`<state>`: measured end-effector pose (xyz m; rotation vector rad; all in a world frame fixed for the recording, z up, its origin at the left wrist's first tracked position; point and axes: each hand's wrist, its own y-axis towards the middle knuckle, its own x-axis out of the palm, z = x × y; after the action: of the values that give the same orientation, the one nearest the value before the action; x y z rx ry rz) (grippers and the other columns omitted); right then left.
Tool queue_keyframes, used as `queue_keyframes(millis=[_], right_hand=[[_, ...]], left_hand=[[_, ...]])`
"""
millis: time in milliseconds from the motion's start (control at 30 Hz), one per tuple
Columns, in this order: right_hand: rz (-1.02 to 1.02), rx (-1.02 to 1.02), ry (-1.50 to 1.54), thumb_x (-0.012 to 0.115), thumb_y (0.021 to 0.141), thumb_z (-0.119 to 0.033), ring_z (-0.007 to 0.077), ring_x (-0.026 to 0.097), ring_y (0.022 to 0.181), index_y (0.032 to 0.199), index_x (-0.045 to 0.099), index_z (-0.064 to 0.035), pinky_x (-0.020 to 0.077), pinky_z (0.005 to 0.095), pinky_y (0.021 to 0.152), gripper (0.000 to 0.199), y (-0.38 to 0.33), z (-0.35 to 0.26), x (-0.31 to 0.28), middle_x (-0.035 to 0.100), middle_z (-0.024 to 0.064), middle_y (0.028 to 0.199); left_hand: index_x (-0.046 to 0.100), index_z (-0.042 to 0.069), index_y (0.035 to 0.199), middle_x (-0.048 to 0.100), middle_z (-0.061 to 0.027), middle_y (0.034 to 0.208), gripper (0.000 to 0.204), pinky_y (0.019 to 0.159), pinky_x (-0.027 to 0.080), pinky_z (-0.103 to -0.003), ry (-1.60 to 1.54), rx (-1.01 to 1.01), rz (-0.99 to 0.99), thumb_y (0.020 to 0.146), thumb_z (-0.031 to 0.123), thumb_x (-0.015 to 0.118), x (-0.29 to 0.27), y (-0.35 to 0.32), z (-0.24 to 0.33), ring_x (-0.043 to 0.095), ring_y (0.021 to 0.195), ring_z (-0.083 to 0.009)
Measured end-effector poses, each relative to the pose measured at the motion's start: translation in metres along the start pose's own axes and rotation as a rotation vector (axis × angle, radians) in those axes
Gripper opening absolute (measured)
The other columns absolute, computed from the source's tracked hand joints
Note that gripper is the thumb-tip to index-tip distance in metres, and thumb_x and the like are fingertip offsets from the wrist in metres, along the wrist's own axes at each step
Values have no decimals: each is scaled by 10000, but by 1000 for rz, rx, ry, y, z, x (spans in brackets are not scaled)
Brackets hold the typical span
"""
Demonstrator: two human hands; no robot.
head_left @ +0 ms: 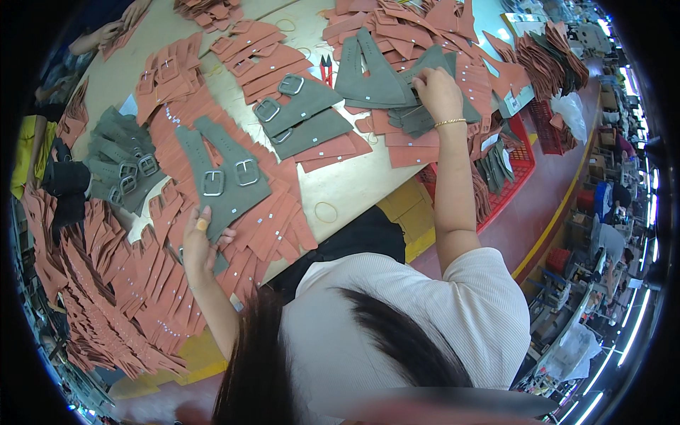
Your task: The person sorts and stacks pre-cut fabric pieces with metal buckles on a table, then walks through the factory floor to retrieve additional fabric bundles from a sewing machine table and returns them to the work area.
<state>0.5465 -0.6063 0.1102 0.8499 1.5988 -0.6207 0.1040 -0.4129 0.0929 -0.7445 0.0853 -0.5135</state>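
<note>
Rust-brown and grey-green leather straps cover a worktable (354, 188). At far left, a stack of buckled grey straps (124, 166) lies finished. Beside it, the person's left hand (198, 237) pins the near end of a buckled grey pair (227, 177), fingers closed on the piece. Two more buckled straps (297, 106) lie mid-table. At right, the right hand (438, 92) pinches unbuckled grey pieces (386, 85) atop a brown heap; by the look of it, most brown straps (120, 297) remain unfitted.
</note>
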Motion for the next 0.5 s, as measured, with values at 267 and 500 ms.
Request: queue_keyframes(millis=[267, 500], right_hand=[[95, -141, -92, 636, 847, -248, 377, 633, 884, 893, 684, -56, 520, 465, 800, 203, 6, -12, 16, 589, 161, 1060], [278, -125, -183, 510, 932, -238, 432, 643, 823, 994, 577, -81, 502, 530, 699, 182, 23, -22, -43, 669, 212, 889]], left_hand=[[440, -8, 1225, 650, -142, 922, 319, 493, 547, -256, 19, 41, -49, 1007, 222, 471, 3, -5, 3, 675, 622, -217], [364, 11, 1357, 629, -156, 1012, 432, 499, 556, -276, -16, 60, -52, 977, 147, 515, 5, -6, 1, 685, 651, -241]])
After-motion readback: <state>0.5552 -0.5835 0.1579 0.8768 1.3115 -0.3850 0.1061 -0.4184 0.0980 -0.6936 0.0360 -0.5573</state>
